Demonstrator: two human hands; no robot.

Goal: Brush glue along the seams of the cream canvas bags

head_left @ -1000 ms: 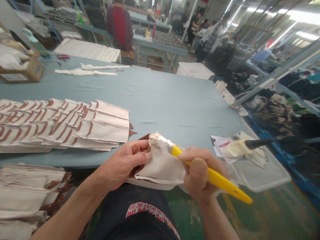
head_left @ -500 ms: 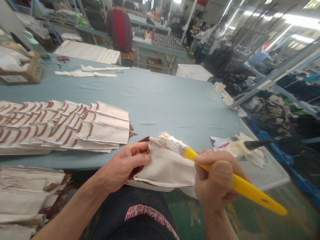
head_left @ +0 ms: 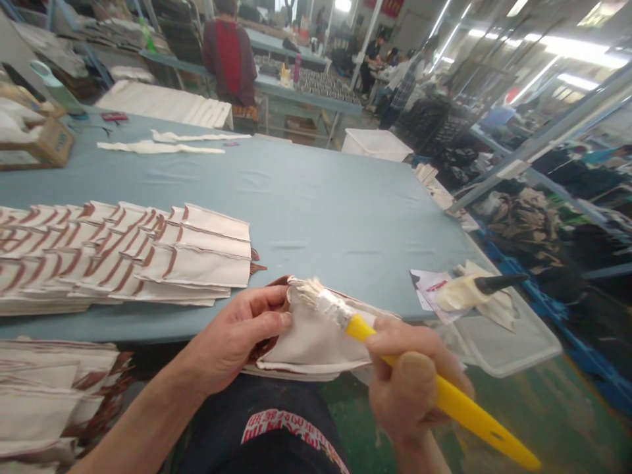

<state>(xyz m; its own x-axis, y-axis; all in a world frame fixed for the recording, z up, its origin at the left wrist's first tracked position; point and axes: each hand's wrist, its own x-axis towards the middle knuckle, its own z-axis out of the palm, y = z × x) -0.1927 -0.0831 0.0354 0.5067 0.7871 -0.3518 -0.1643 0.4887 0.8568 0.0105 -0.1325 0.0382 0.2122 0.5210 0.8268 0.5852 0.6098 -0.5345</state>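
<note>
My left hand [head_left: 241, 332] pinches the left end of a cream fabric piece [head_left: 316, 339] with brown edging, thumb on top. More such pieces seem to lie beneath it, above my lap. In my right hand [head_left: 415, 375] is a paintbrush [head_left: 363, 329] with a yellow handle, gripped in closed fingers. Its pale bristles touch the fabric near the upper left edge, and whitish matter coats the ferrule. Left of my hands, overlapping rows of cream pieces with brown edges [head_left: 197, 263] cover part of the blue-grey table [head_left: 320, 197].
Lower left is another stack of cream pieces [head_left: 39, 395]. A cream-coated tool with a black handle [head_left: 498, 283] rests at the table's right corner, over a clear plastic bin [head_left: 533, 355]. A cardboard box [head_left: 56, 141] stands at far left. Beyond the table is a person [head_left: 230, 62].
The brush has moved left and slightly down along the fabric's upper edge, with my right hand following. My left hand keeps its hold. The whole view has shifted slightly.
</note>
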